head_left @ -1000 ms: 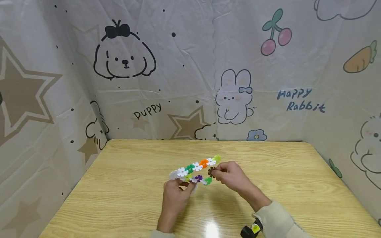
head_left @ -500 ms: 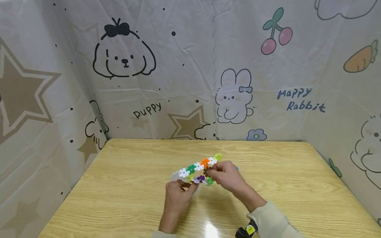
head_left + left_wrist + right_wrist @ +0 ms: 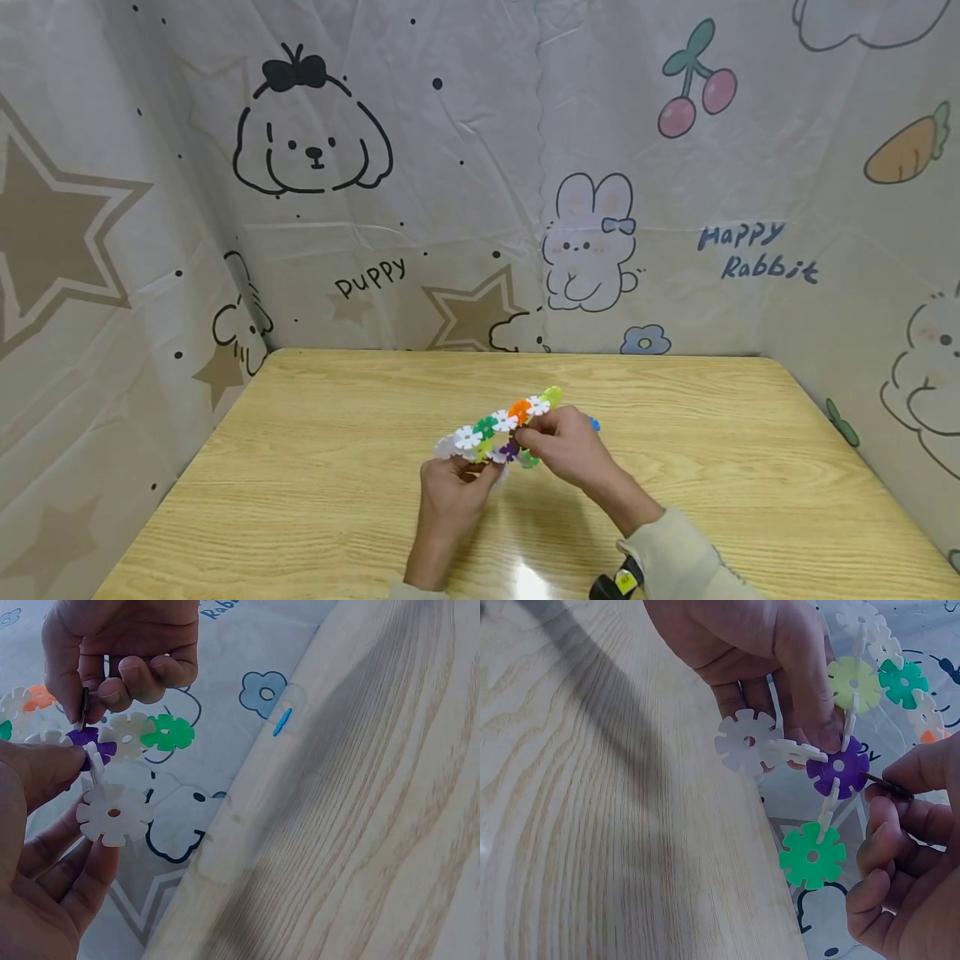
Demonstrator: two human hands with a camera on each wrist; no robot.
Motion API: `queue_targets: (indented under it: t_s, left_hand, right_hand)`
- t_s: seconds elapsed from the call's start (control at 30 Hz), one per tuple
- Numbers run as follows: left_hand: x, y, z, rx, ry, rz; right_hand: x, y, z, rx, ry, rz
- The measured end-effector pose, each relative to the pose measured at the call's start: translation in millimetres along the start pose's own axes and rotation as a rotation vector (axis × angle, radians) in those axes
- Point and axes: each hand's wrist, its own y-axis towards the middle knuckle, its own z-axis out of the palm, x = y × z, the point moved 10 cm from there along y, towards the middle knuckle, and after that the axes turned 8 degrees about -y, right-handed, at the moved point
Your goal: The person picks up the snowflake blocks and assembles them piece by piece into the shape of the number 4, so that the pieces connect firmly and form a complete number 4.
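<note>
A chain of linked snowflake discs in white, green, orange, yellow and purple is held up over the table. My left hand pinches it beside the purple disc. From that disc a white one leads to a bright green disc, and another branch ends in a white disc. My right hand pinches a brown disc between thumb and finger. Seen edge-on in the right wrist view, the brown disc meets the purple disc's rim; how deep its slot sits cannot be told.
On the wooden table, a blue disc shows just behind my right hand. A black wrist device hangs at the right sleeve. Printed cloth stands around the table's back and sides.
My right hand has moved left with the brown disc, bringing it to the purple disc. The blue disc has come into sight behind that hand. The left hand and chain shifted slightly right.
</note>
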Motion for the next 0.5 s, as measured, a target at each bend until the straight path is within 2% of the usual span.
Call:
queue_targets:
  t_s: [0.17, 0.3, 0.5]
  left_hand:
    - [0.9, 0.2, 2.3, -0.008, -0.054, 0.008]
    - [-0.5, -0.3, 1.9, -0.019, -0.040, 0.024]
    - [4.1, -2.5, 1.3, -0.026, 0.009, 0.012]
  right_hand:
    - [0.1, -0.1, -0.7, -0.006, -0.033, -0.015]
    - [-1.6, -1.4, 0.5, -0.019, -0.020, -0.008]
    - [-5.0, -4.3, 6.3, -0.022, 0.016, -0.001]
